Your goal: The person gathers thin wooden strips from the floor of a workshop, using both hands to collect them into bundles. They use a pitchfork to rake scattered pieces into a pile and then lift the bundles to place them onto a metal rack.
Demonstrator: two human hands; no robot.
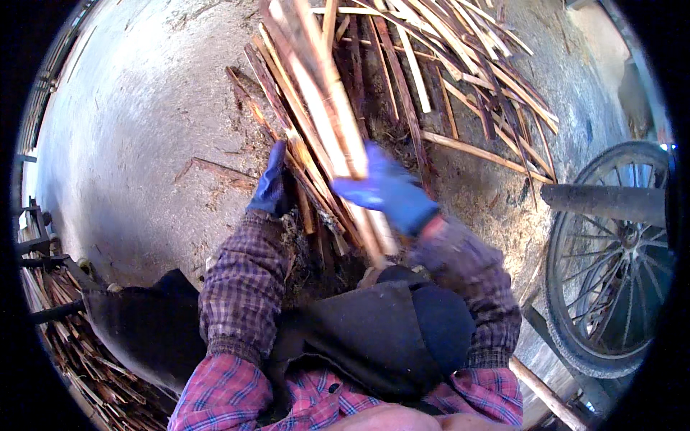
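Observation:
Long, rough wooden strips [316,108], some with dark bark edges, lean together in a bundle in front of me. My right hand [392,190], in a blue glove, is closed over the pale strips at the bundle's right side; hand and strips are smeared by motion. On the left, my gloved left hand [270,185] stands upright against the bundle's outer edge, fingers stretched away from me. Its palm side is hidden. The near ends of the strips come down close to my dark apron [359,334].
More loose strips [460,43] lie in a heap at the far right. A spoked wheel [625,251] and a dark bar [604,204] stand at the right. Another pile of wood [93,366] is at the lower left. A broken bark piece [223,172] lies on the concrete floor [144,129].

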